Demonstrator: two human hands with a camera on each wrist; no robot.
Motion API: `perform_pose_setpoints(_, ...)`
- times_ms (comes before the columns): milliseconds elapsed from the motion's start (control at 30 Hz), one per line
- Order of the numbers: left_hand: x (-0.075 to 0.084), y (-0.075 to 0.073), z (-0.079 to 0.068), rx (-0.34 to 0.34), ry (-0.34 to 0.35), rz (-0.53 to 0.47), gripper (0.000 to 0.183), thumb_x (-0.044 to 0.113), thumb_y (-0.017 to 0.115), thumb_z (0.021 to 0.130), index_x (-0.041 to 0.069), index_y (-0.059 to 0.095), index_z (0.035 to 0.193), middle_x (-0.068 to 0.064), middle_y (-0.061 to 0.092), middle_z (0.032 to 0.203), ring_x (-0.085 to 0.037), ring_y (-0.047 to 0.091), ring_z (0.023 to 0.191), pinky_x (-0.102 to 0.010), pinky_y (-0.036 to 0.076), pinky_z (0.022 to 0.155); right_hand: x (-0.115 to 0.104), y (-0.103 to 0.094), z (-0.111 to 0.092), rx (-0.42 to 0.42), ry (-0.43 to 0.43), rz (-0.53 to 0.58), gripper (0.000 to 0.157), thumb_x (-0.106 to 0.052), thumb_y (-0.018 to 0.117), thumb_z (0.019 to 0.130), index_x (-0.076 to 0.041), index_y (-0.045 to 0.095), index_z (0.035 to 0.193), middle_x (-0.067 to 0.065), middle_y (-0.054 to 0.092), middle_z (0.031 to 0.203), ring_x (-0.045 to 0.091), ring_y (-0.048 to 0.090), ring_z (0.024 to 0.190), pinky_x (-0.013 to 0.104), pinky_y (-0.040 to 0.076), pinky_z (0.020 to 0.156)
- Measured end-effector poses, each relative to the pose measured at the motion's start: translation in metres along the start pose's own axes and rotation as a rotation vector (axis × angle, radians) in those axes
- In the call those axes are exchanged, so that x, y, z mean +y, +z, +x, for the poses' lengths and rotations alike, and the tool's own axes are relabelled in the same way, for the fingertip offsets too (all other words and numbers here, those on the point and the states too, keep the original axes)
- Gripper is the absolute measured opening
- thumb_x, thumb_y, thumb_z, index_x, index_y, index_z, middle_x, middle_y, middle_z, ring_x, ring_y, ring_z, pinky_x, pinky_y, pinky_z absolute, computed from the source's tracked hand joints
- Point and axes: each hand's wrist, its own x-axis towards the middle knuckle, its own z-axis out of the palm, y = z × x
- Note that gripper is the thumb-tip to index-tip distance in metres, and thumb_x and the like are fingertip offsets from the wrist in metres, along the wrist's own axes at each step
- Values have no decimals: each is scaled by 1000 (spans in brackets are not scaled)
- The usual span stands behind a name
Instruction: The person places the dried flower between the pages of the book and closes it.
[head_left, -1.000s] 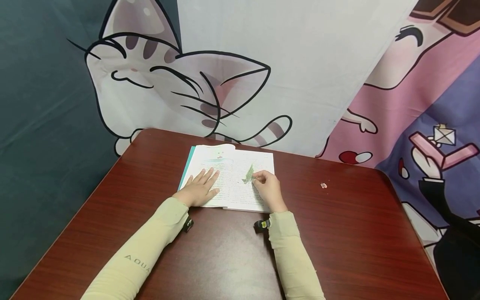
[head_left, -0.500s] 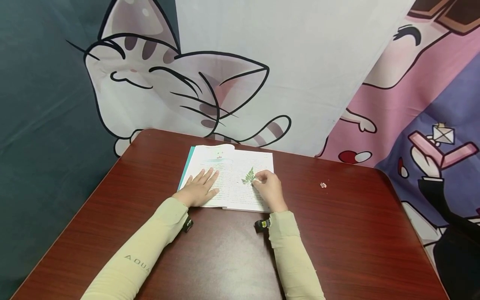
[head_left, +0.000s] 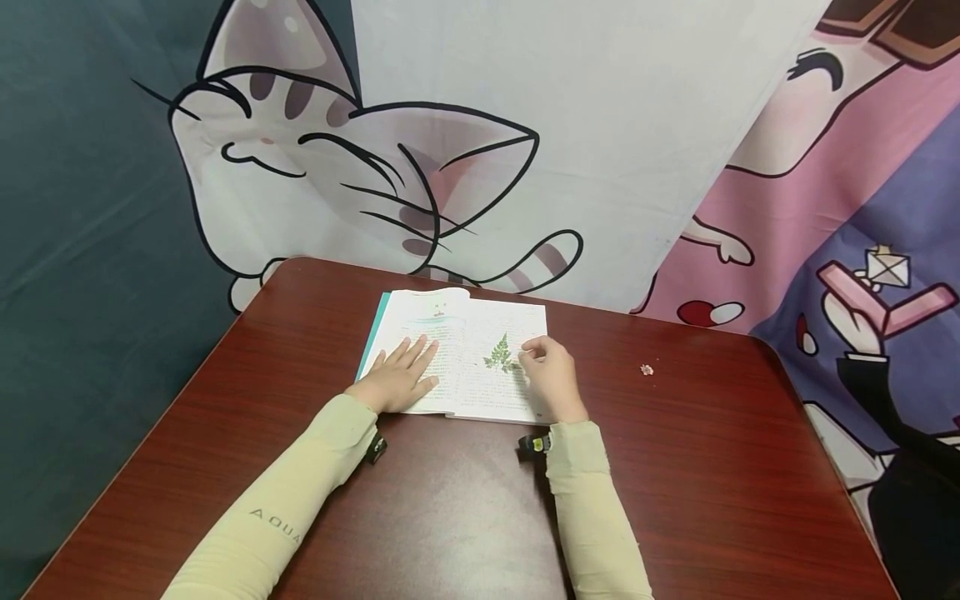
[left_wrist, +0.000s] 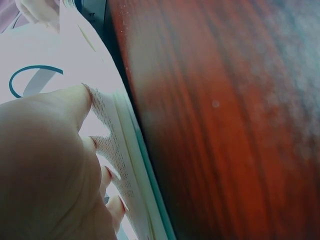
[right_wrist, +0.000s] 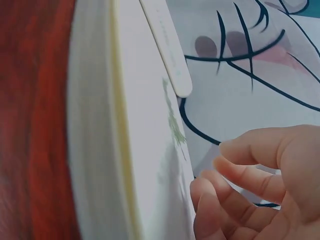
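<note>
An open book point(head_left: 491, 400) lies on the table, with printed text on its pages. A green fern-like leaf point(head_left: 500, 353) is spread flat on the right page; in the right wrist view that leaf point(right_wrist: 173, 122) shows edge-on. My left hand point(head_left: 396, 382) rests on the left page with fingers spread, and its thumb point(left_wrist: 75, 100) presses close to the pages in the left wrist view. Just right of the leaf hovers my right hand point(head_left: 553, 379), over the right page's edge. Its fingers point(right_wrist: 245, 172) are loosely bent and nothing shows between them.
A small pale pink flower point(head_left: 647, 370) lies on the brown table point(head_left: 712, 467) to the right of the book. Behind the table hangs a cloth point(head_left: 615, 125) printed with cartoon cats. A black object point(head_left: 918, 517) stands at the far right.
The leaf has gone from partly raised to lying flat on the page. My right hand has let go of it and shifted a little to the right. The left hand has stayed put.
</note>
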Motion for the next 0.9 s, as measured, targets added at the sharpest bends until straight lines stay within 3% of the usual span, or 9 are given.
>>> perform_pose_setpoints(233,2,-3,-3,-1,1,-9,70,51,28,108,17,4,165,-8,-2,171,-34,-5,156,-63,0,120,2,-16,3,69,31,-51,22,-11,62,93,-1,70,111,15,67,98,29,60,87,40,48,75)
perform_pose_setpoints(367,8,-8,-10,6,15,-30,70,49,30,109,13,7,165,-12,1,171,-37,-4,155,-64,0,120,10,-19,5,79,75,-64,27,-12,62,94,1,68,117,19,67,106,32,61,94,43,51,80)
perform_pose_setpoints(633,10,-9,-12,0,-3,-21,70,48,30,109,14,7,165,-11,0,171,-35,-4,156,-63,0,121,20,-20,8,-17,149,-108,43,-14,62,96,5,59,135,25,65,123,37,62,112,48,54,90)
perform_pose_setpoints(900,14,-13,-14,6,7,-4,68,43,33,110,10,9,164,-14,3,170,-38,0,155,-65,3,120,21,-19,8,-73,132,-130,46,-12,61,95,8,58,136,27,65,125,37,62,116,49,52,94)
